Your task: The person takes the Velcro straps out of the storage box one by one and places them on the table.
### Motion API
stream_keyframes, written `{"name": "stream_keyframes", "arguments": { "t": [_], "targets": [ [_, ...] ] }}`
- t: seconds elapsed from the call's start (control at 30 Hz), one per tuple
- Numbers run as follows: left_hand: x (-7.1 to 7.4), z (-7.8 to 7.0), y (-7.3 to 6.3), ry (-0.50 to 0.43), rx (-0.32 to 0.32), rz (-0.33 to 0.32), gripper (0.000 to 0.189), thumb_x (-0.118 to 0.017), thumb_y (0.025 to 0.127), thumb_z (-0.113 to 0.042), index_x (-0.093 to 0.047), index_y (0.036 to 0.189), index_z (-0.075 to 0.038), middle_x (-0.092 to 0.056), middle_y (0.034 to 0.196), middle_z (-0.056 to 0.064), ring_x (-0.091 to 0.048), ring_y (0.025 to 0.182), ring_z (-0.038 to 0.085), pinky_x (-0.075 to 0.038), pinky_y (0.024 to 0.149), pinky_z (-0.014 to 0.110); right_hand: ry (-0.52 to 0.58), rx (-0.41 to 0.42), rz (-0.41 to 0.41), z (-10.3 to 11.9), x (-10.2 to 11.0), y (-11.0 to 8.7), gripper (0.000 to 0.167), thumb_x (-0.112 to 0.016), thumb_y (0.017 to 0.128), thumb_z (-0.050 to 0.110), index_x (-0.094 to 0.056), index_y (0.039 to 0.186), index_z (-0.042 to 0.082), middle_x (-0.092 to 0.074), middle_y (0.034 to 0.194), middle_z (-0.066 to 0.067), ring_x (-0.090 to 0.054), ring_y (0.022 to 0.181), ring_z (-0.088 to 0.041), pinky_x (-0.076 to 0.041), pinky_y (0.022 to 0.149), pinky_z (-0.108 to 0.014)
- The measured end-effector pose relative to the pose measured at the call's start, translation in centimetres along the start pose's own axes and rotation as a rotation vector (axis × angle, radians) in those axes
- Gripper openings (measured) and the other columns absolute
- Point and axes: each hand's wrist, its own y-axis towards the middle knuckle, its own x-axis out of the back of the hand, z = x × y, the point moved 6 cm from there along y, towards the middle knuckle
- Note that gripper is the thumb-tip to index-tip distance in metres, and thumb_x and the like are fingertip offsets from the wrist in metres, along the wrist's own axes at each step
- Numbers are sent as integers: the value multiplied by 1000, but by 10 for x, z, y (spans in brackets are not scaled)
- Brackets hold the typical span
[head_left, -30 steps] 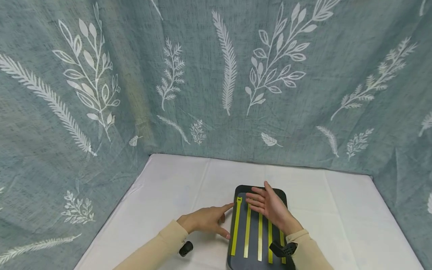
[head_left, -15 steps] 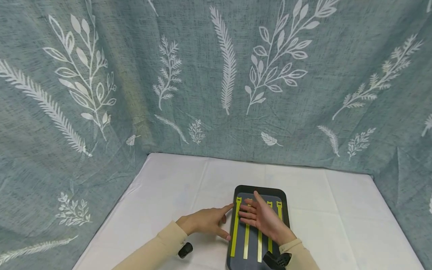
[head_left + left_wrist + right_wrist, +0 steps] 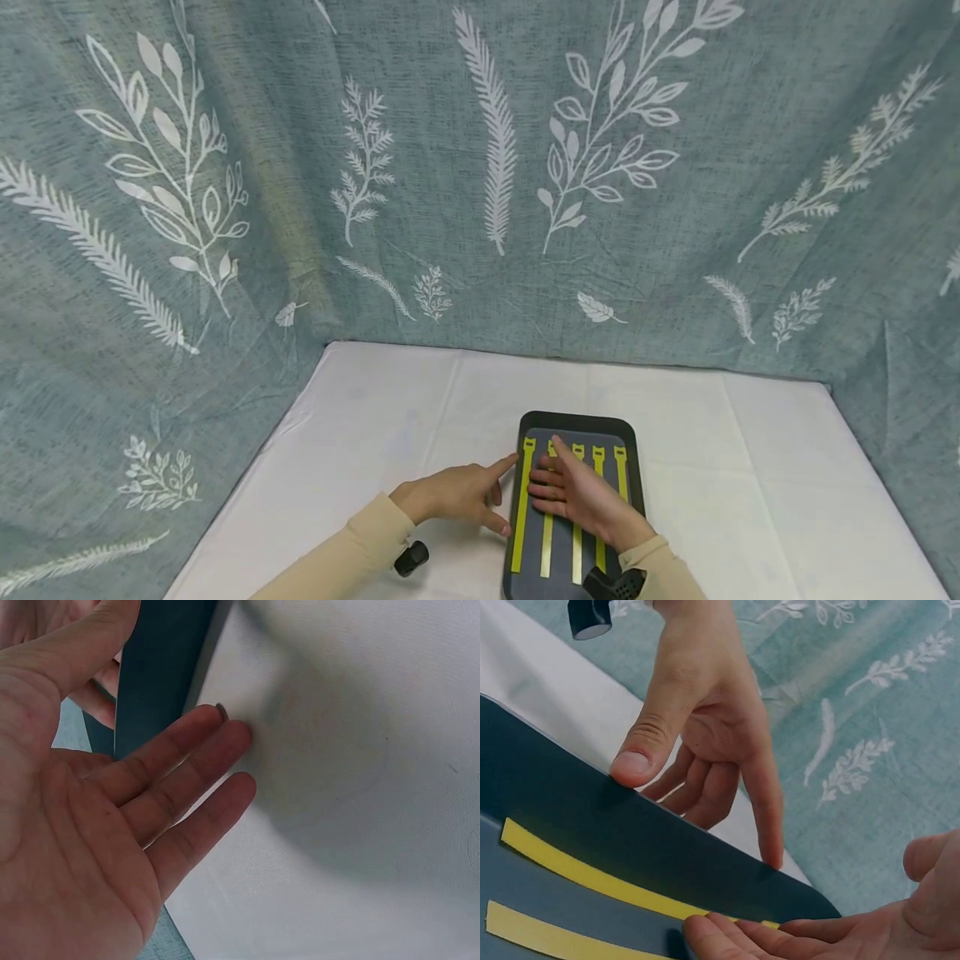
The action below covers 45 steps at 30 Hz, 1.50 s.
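A dark rectangular tray (image 3: 577,421) lies on the white-covered table, with several yellow hook-and-loop cable ties (image 3: 522,517) side by side in it, slotted heads at the far end. My left hand (image 3: 461,496) is at the tray's left wall. In the right wrist view its thumb (image 3: 641,761) and straight index finger (image 3: 769,817) touch the rim, the other fingers loosely bent outside. My right hand (image 3: 585,500) reaches over the tray, fingers extended leftward, and covers part of the middle ties. Its fingertips (image 3: 705,934) overlap the leftmost tie in the right wrist view.
A blue-green curtain (image 3: 450,167) with white leaf prints hangs behind and on both sides of the table (image 3: 405,408). A black wrist camera (image 3: 411,558) sits under the left cuff, another (image 3: 618,583) at the right wrist.
My right hand has moved left and toward the near side over the tray, uncovering the heads of the ties on the right. My left hand stays at the tray's left rim.
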Motion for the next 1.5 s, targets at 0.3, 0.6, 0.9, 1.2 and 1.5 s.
{"name": "stream_keyframes", "arguments": {
  "t": [0.3, 0.6, 0.9, 1.2, 1.5],
  "targets": [
    [-1, -1, 0, -1, -5, 4, 101, -81, 86, -41, -22, 162, -12, -69, 102, -5, -58, 81, 1, -49, 80, 24, 9, -9, 15, -1, -2, 5, 109, -32, 99, 74, 0, 157, -13, -10, 162, -39, -23, 150, -51, -34, 119, -53],
    [-1, 0, -1, 3, -13, 3, 101, -81, 86, -40, -22, 162, -11, -70, 101, -5, -58, 82, 1, -49, 80, 24, -3, -20, -25, 0, -2, 16, 87, -39, 108, 52, -9, 157, -13, -23, 158, -39, -33, 146, -50, -39, 116, -52],
    [-2, 3, 0, 18, -17, 3, 100, -82, 85, -42, -24, 161, -12, -69, 99, -7, -57, 81, 1, -48, 78, 24, -168, -27, -112, 3, -6, 27, 53, -47, 108, 28, -46, 143, -12, -52, 133, -23, -61, 113, -23, -52, 102, -44],
    [-2, 1, -2, 46, -21, -4, 99, -80, 86, -42, -23, 161, -11, -69, 101, -8, -59, 83, 1, -50, 80, 25, -264, -23, -151, 8, -13, 32, 50, -51, 106, 26, -51, 137, -15, -55, 129, -27, -63, 105, -22, -55, 97, -42],
    [-2, 3, -2, 28, -15, -7, 99, -80, 87, -42, -21, 162, -12, -67, 101, -10, -56, 80, 0, -48, 77, 23, -262, -40, -159, 7, -12, 31, 46, -47, 106, 16, -44, 141, -16, -61, 101, -13, -62, 83, -15, -60, 81, -33]
  ]
}}
